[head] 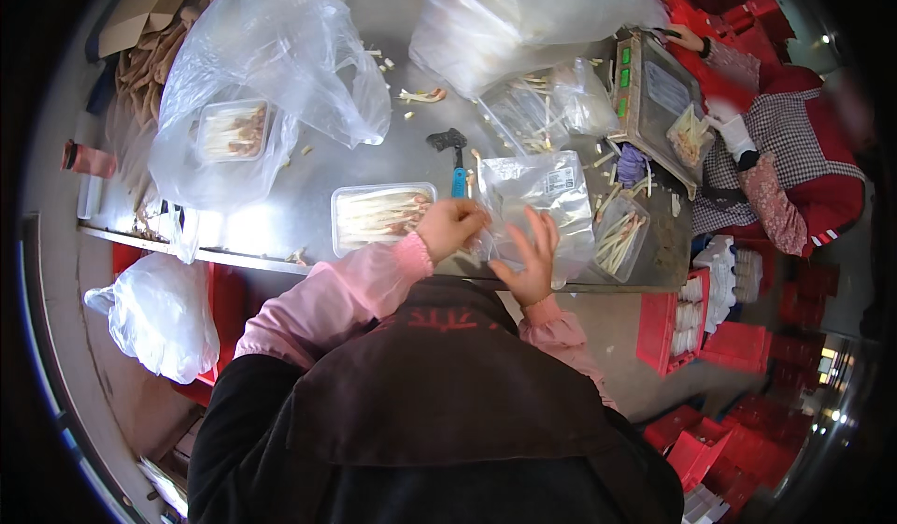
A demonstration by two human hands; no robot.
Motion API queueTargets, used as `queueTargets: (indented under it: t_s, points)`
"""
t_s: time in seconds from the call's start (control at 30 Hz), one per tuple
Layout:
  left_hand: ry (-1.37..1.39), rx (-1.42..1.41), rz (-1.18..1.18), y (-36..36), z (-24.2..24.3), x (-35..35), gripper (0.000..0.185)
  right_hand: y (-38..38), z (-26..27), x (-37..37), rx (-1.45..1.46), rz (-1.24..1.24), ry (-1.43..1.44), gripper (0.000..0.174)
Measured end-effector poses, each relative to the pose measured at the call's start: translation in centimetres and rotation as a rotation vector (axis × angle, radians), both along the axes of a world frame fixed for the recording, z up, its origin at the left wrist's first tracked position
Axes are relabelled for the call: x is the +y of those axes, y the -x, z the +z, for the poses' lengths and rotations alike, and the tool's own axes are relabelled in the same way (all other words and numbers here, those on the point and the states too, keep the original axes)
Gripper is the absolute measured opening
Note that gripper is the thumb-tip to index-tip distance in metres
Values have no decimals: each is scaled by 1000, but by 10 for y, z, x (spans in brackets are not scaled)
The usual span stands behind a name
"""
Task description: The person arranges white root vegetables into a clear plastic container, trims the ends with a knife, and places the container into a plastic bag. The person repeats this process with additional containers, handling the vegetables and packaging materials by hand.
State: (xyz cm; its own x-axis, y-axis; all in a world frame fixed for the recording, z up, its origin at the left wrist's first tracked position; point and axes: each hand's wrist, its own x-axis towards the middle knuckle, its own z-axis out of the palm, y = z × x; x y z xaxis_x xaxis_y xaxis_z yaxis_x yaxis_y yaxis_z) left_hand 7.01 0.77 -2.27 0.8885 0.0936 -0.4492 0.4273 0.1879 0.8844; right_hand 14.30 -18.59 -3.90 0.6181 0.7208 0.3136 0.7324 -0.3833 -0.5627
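At the table's near edge my left hand [454,229] has its fingers closed together by the left edge of a clear plastic bag [578,205] that bears a printed label; it seems to pinch the film there. My right hand [530,257] lies over the bag with its fingers spread, and nothing shows in its grip. Left of my left hand, a clear tray [371,219] holds pale stalks with reddish-brown tips. A blue-handled tool [459,180] with a dark wrapped head lies just beyond my hands. Right of the bag, a smaller clear tray [621,238] of pale stalks stands tilted.
Another filled tray [233,130] sits at left, by a big plastic bag [280,54]. A large full bag [518,26] lies at the back. At right stands a weighing scale [652,96], where a co-worker's gloved hand [732,131] holds a packed tray. Brown roots [151,68] lie far left.
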Motion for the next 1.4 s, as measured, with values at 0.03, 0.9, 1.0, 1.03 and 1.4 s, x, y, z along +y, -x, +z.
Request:
queueTargets:
  t_s: [0.03, 0.9, 1.0, 1.03, 1.4]
  points:
    - [52, -105, 79, 0, 6, 1, 24, -8, -12, -12, -9, -93, 0, 47]
    - [701, -586, 645, 121, 66, 86, 11, 19, 25, 64, 915, 186, 20, 39]
    - [442, -470, 641, 131, 44, 92, 9, 14, 5, 87, 1340, 713, -107, 61]
    - [420, -454, 653, 135, 40, 93, 9, 12, 17, 89, 1766, 807, -387, 60]
    - [-419, -95, 905, 174, 17, 99, 20, 21, 22, 90, 1330, 53, -457, 9]
